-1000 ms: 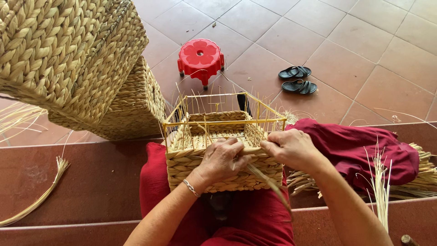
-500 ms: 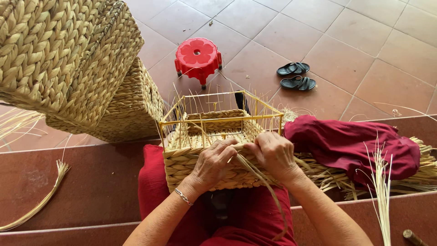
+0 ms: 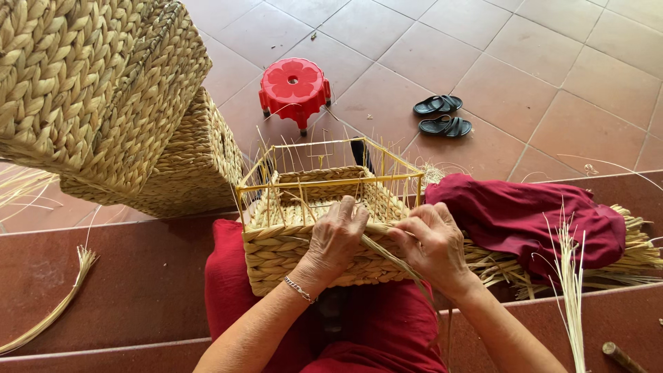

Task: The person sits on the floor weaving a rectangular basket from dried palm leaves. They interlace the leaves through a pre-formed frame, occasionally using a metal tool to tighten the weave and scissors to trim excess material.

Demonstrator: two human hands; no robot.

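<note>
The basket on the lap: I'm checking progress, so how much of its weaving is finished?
Done: the basket is plaited up its lower half. In hand: the left hand presses the top row while the right hand pulls a straw strand. Left: the yellow wire frame above stands bare.
</note>
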